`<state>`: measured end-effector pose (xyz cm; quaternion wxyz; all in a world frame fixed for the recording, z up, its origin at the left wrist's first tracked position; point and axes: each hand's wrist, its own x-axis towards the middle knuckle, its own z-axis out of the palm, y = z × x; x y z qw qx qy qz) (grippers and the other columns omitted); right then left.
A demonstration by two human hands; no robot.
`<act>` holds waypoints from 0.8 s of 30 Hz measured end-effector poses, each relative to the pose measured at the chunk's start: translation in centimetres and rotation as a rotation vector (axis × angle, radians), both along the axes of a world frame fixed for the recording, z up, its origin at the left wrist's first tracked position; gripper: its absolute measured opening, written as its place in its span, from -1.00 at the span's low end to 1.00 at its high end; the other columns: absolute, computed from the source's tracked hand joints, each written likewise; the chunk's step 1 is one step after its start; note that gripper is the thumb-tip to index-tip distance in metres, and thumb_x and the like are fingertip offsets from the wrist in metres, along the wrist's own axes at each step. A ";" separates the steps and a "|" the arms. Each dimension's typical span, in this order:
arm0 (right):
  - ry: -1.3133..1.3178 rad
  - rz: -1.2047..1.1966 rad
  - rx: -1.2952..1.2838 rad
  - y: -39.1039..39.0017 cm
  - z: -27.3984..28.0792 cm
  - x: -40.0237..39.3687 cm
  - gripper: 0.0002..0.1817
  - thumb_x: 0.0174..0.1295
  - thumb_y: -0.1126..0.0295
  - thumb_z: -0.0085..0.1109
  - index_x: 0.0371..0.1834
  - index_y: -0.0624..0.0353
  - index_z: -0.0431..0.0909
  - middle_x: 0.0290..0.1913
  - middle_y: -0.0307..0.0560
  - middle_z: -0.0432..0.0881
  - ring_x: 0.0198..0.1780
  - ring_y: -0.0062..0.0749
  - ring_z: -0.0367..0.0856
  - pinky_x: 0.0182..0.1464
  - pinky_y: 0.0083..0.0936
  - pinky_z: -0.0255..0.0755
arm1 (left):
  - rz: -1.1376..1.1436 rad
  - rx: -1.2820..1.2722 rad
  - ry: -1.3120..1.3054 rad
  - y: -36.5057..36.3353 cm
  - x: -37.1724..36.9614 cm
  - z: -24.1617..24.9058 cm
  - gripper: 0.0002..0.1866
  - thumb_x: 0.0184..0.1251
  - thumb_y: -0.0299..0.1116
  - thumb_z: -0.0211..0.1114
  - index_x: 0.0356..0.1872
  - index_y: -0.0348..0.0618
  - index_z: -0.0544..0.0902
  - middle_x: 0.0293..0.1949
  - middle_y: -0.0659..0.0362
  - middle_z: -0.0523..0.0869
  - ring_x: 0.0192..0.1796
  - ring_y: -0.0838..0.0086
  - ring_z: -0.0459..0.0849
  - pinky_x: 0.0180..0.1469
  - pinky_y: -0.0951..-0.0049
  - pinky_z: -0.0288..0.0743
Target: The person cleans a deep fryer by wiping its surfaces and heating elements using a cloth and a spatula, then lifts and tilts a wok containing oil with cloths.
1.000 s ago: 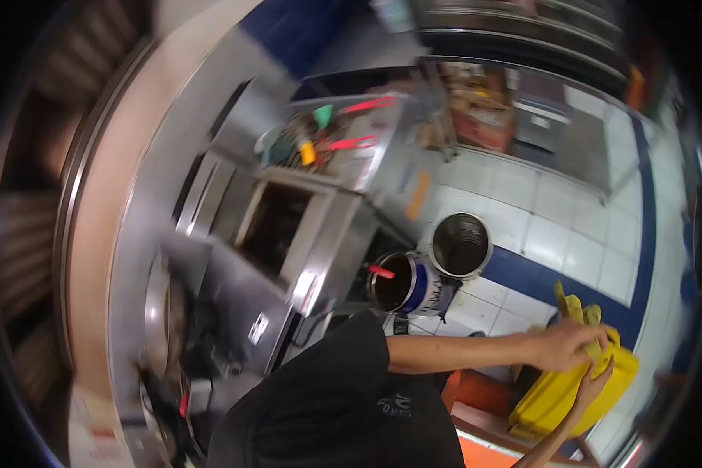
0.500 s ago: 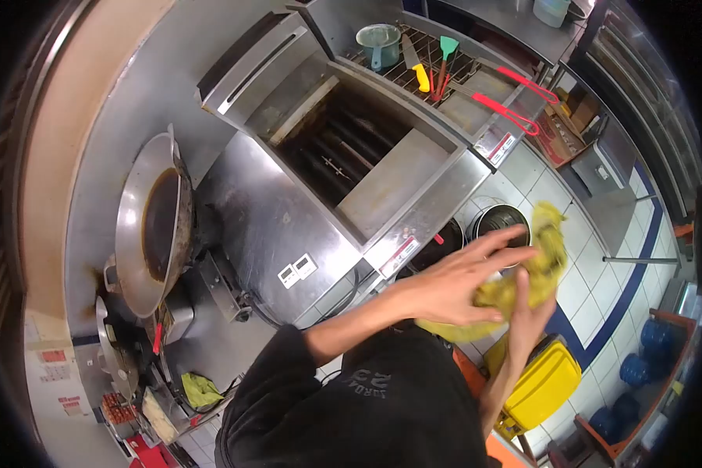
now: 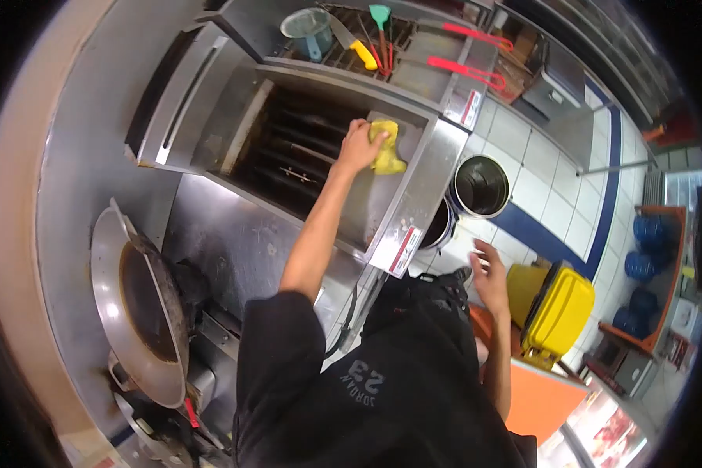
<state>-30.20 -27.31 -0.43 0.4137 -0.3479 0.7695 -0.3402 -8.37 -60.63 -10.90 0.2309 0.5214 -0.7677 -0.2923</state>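
Note:
My left hand (image 3: 359, 148) has its fingers closed over a crumpled yellow cloth (image 3: 386, 152). The cloth lies against the bare metal shelf (image 3: 363, 207) at the near side of a stainless steel fryer. Beside that shelf, the fryer's dark well (image 3: 285, 144) shows long black tubes and a brown-stained wall. My right hand (image 3: 487, 277) hangs over the floor with fingers apart and nothing in it. It is nearest to the dark pots and the yellow bin.
A large wok (image 3: 105, 285) with dark liquid stands at left. A knife (image 3: 355, 48), a green-headed brush (image 3: 380, 15), a pot (image 3: 308, 35) and red-handled tools (image 3: 464, 72) lie behind the fryer. On the floor are an open dark pot (image 3: 482, 187) and a yellow bin (image 3: 558, 308).
Both hands were together on the cloth above the floor pots. My left hand has carried it left onto the fryer shelf. My right hand has let go and lowered.

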 end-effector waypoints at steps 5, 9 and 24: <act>0.229 -0.211 0.057 15.0 -5.8 -5.1 -0.66 0.42 0.34 0.09 0.15 0.30 0.51 -0.01 -0.05 0.62 0.02 -0.48 0.54 0.06 -0.48 0.43 | -0.389 -0.145 -0.371 -2.6 -2.1 -5.7 -0.26 0.08 -0.04 0.43 0.24 -0.27 0.47 0.32 -0.26 0.36 0.32 -0.06 0.42 0.34 0.16 0.34; 0.117 -0.384 0.248 19.2 -4.8 -4.6 -0.63 0.44 0.19 0.06 0.15 0.22 0.52 -0.11 -0.17 0.60 -0.08 -0.47 0.54 -0.01 -0.53 0.39 | -0.286 -0.035 -0.340 0.3 -1.5 -3.2 -0.61 0.09 -0.41 0.40 0.00 -0.17 0.62 0.00 -0.13 0.64 -0.01 -0.02 0.64 0.06 0.10 0.55; 0.015 -0.478 0.129 21.6 -8.3 -3.5 -0.69 0.44 0.23 0.05 0.04 0.23 0.56 -0.13 -0.20 0.60 -0.20 -0.54 0.49 -0.22 -0.58 0.40 | -0.046 0.304 -0.838 10.8 11.7 0.9 -0.47 0.16 0.08 0.32 -0.08 -0.20 0.70 -0.20 -0.14 0.74 -0.06 0.02 0.72 0.00 0.13 0.60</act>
